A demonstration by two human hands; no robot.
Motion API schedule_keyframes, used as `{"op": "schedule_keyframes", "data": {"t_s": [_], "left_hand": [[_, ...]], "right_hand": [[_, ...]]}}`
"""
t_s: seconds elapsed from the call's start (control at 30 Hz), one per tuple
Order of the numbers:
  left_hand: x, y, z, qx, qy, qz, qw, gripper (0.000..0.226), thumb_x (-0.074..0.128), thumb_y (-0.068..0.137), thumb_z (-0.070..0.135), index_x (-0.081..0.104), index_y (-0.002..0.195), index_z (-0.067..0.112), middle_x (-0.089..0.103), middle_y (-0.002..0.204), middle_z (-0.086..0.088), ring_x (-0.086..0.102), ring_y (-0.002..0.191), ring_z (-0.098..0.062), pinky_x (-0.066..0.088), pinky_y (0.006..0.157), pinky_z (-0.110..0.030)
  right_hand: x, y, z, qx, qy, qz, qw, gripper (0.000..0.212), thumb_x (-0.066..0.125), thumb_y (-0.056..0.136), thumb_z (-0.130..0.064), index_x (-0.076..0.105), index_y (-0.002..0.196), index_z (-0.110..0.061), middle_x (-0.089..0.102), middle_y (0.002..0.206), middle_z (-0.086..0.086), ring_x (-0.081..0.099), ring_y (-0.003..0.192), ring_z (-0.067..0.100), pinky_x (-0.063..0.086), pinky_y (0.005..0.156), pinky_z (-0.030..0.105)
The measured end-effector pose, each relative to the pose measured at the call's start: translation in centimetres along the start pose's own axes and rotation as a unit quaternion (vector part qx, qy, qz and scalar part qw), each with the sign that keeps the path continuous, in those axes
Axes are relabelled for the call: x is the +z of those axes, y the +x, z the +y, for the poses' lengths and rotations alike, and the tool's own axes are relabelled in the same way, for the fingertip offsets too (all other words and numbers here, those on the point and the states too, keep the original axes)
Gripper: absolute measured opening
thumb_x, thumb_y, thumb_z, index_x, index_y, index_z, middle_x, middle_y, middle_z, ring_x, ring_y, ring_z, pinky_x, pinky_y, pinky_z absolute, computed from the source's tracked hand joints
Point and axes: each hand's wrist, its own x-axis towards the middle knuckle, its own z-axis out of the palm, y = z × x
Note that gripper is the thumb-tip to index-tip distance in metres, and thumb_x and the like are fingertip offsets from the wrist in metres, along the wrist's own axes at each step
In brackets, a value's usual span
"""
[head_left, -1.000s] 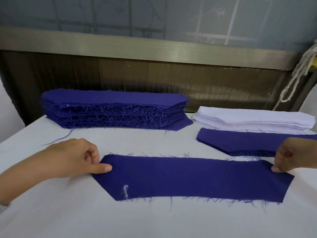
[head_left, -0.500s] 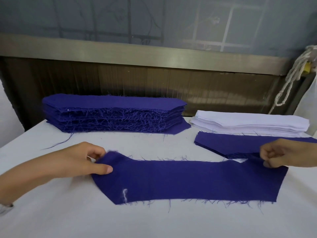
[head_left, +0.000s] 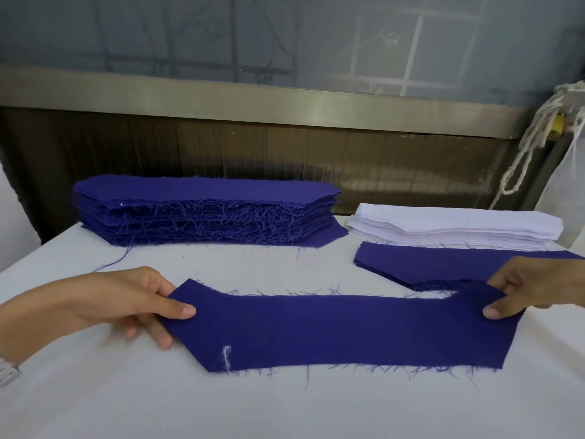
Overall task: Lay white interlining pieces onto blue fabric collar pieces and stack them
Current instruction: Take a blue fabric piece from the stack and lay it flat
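Logged the blue collar piece (head_left: 342,331) at the near middle of the counter (head_left: 285,407), lengthwise left to right, raised at both far corners, seemingly resting along its near edge. Noted the left hand (head_left: 126,302) at the left end, grip closed on the fabric, thumb above and fingers below. Noted the right hand (head_left: 535,289) at the right end, grip pinching the far corner in the same way. Saw no interlining on the piece yet.

Judged the piece light, thin and limp. Found fraying along every cut edge and a white thread tuft (head_left: 226,353) stuck near the left point. Judged it not fragile, but prone to fold, skew and shed threads. Reckoned the two short ends the right places to hold, under light tension, for a flat landing.

Recorded a tall stack of blue pieces (head_left: 205,213) at the far left and the white interlining stack (head_left: 459,228) at the far right. Recorded a low blue pile (head_left: 443,264) just in front of the white stack, partly hidden by the right hand. Marked that pile as the probable place for finished pairs. Spotted a watch band (head_left: 8,372) at the left wrist and a knotted cord (head_left: 531,147) hanging at the far right.
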Motion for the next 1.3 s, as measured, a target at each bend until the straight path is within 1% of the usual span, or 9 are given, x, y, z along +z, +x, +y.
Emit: {"op": "schedule_keyframes", "data": {"t_s": [0.13,0.23,0.37,0.5,0.63,0.7,0.8,1.03,1.3], "left_hand": [[-0.4,0.3,-0.2,0.003,-0.017,-0.013,1.0,0.039,0.076,0.076,0.049,0.078,0.108,0.025,0.076,0.112,-0.001,0.073,0.076,-0.006,0.039,0.045,-0.013],[-0.9,0.4,0.0,0.019,-0.043,-0.022,0.999,0.057,0.084,0.068,0.054,0.076,0.114,0.022,0.074,0.118,0.0,0.071,0.072,-0.005,0.039,0.045,-0.014],[-1.5,1.4,1.5,0.048,-0.101,0.029,0.993,0.066,0.092,0.058,0.049,0.077,0.111,0.012,0.074,0.115,-0.005,0.068,0.063,-0.005,0.035,0.04,-0.014],[-0.5,2.5,5.4,0.089,-0.105,0.038,0.99,0.044,0.08,0.072,0.04,0.078,0.108,0.015,0.076,0.108,0.002,0.065,0.058,-0.002,0.033,0.039,-0.012],[1.3,4.8,10.0,0.122,-0.109,0.083,0.983,0.043,0.081,0.069,0.038,0.079,0.099,0.008,0.071,0.079,0.003,0.056,0.049,-0.002,0.029,0.037,-0.012],[2.3,6.2,12.2,0.138,-0.111,0.093,0.98,0.04,0.079,0.074,0.035,0.077,0.099,0.004,0.067,0.066,0.004,0.053,0.045,-0.002,0.027,0.036,-0.012],[3.9,8.6,15.7,0.155,-0.103,0.078,0.979,0.03,0.074,0.084,0.031,0.075,0.096,0.004,0.068,0.062,0.005,0.049,0.041,-0.002,0.026,0.035,-0.011],[7.0,14.4,21.3,0.175,-0.107,0.064,0.977,0.026,0.076,0.085,0.03,0.075,0.095,0.006,0.065,0.058,0.005,0.044,0.039,-0.003,0.024,0.033,-0.013],[9.6,17.8,21.3,0.161,-0.121,0.022,0.979,0.025,0.075,0.086,0.028,0.075,0.104,0.011,0.078,0.079,0.002,0.043,0.04,-0.002,0.022,0.033,-0.013]], "right_hand": [[-0.6,-1.1,-0.2,-0.013,0.051,0.012,0.999,0.075,0.091,0.047,-0.067,0.08,0.106,-0.022,0.078,0.089,-0.003,0.055,0.054,0.0,0.035,0.043,0.01],[-1.5,-2.2,0.4,-0.043,0.144,0.025,0.988,0.066,0.095,0.061,-0.044,0.076,0.111,-0.004,0.075,0.11,0.016,0.053,0.079,0.018,0.034,0.048,0.012],[-3.2,-3.3,1.6,-0.044,0.244,0.131,0.96,0.069,0.085,0.066,-0.022,0.06,0.114,0.02,0.064,0.091,0.022,0.052,0.053,0.01,0.041,0.044,0.015],[-5.0,-4.0,1.9,-0.025,0.319,0.217,0.922,0.052,0.08,0.07,-0.023,0.062,0.114,-0.001,0.046,0.082,0.016,0.036,0.056,0.013,0.031,0.039,0.018],[-6.1,-4.3,2.5,-0.024,0.415,0.271,0.868,0.021,0.072,0.071,-0.018,0.053,0.08,-0.015,0.037,0.048,-0.002,0.031,0.036,0.006,0.02,0.031,0.018],[-6.7,-4.3,3.5,-0.023,0.442,0.295,0.847,0.014,0.065,0.084,-0.015,0.052,0.079,-0.017,0.034,0.046,-0.005,0.029,0.034,0.005,0.017,0.03,0.018],[-7.9,-4.0,5.9,-0.017,0.479,0.331,0.813,0.021,0.052,0.1,-0.016,0.049,0.08,-0.019,0.031,0.041,-0.007,0.028,0.03,0.004,0.014,0.03,0.015],[-8.9,-3.6,10.8,0.021,0.509,0.418,0.752,0.025,0.055,0.102,-0.015,0.046,0.078,-0.021,0.031,0.034,-0.009,0.026,0.025,0.003,0.013,0.025,0.013],[-8.9,-2.5,13.4,0.038,0.499,0.485,0.717,0.042,0.064,0.096,-0.004,0.038,0.066,-0.019,0.028,0.033,-0.01,0.022,0.025,0.004,0.014,0.027,0.015]]}}
